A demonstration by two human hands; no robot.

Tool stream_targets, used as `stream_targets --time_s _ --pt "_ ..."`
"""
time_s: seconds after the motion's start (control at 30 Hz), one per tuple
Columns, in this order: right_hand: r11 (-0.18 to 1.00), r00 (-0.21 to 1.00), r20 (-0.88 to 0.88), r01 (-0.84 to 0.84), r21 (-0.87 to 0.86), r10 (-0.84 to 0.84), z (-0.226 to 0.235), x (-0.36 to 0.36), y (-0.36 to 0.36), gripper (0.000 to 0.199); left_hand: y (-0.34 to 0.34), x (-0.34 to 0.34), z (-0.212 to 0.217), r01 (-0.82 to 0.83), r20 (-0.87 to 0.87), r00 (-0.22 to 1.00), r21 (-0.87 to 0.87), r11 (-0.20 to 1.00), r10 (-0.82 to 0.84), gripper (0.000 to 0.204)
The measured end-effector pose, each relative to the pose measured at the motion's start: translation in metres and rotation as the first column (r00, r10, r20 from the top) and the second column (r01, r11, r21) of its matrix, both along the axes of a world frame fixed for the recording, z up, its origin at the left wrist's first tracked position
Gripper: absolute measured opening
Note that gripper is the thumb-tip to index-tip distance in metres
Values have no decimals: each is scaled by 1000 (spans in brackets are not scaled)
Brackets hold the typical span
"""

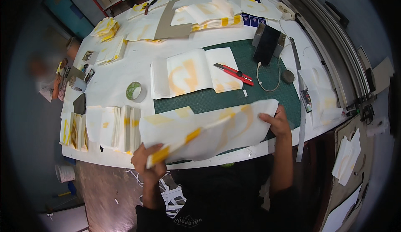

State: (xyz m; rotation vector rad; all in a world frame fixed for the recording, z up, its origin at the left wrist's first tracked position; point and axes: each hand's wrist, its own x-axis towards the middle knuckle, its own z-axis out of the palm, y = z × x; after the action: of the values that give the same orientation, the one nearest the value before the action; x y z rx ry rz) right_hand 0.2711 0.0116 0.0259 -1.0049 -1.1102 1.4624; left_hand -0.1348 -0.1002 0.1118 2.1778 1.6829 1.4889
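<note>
Between my two hands, over the table's near edge, stretches a stack of thin white folded paper sheets (227,125) with yellow printed shapes. My left hand (149,162) grips its lower left corner, where yellow-striped edges show. On the upper right corner my right hand (277,122) is closed, thumb on top. Beneath and beyond lies a green cutting mat (200,102). An opened pile of similar sheets (190,71) rests partly on the mat, with a red and black utility knife (234,74) across its right part. A small white piece (245,93) lies close by.
Folded sheet stacks (112,127) stand at the near left, below a tape roll (135,91). Right of the mat are a cabled black phone-like device (267,44), a round grey weight (288,76) and a long metal ruler (301,119). More printed sheets (204,15) cover the far side.
</note>
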Motion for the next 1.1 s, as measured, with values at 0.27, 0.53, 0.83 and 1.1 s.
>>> stream_targets --time_s 0.27,0.53,0.83,1.1 --pt "922 960 210 97 374 -186 74 -7 -29 19 18 27 -39 -125 611 792 137 983 16 94" --pt "946 972 170 101 309 -160 19 7 -30 33 3 -10 -122 101 755 649 -210 972 96 76" --pt "949 961 248 43 311 -125 11 -11 -25 28 18 0 -104 182 741 669 -238 954 58 61" --pt "942 936 227 207 265 -269 8 -20 -26 24 27 16 -94 8 688 702 -269 963 187 44"
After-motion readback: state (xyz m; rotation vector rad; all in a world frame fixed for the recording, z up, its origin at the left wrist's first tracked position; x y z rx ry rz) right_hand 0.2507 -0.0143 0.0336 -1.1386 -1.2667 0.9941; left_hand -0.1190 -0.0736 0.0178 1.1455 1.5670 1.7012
